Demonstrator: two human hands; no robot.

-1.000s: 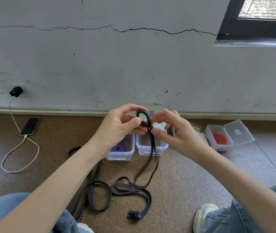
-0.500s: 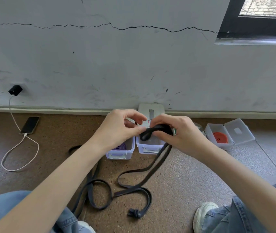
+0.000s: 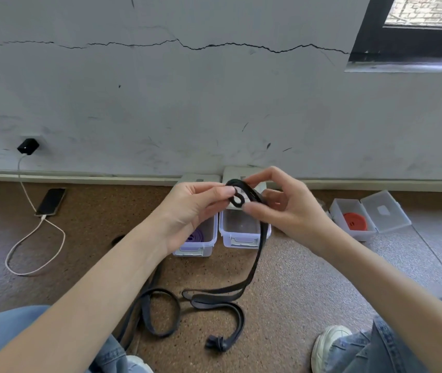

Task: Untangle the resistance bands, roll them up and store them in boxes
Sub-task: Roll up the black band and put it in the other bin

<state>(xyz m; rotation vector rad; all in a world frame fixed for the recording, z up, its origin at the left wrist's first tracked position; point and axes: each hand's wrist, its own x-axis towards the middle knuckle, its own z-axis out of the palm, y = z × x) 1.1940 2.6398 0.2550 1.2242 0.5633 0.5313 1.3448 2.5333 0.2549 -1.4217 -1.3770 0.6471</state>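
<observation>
We've got both the left hand (image 3: 190, 205) and right hand (image 3: 281, 208) pinching a small coil of the black band (image 3: 237, 195), tail trailing onto the floor (image 3: 295, 292).

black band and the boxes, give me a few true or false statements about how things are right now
1. Both hands pinch the rolled start of the black resistance band: left hand, right hand. True.
2. The black band lies fully rolled inside a box. False: most of it trails down to the floor, with a knot near its far end.
3. The clear box under the left hand holds a purple band. True.
4. The middle box holds an orange band. False: the orange band sits in the open-lidded box to the right.
5. The phone is unplugged. False: a cable runs into it.
</observation>
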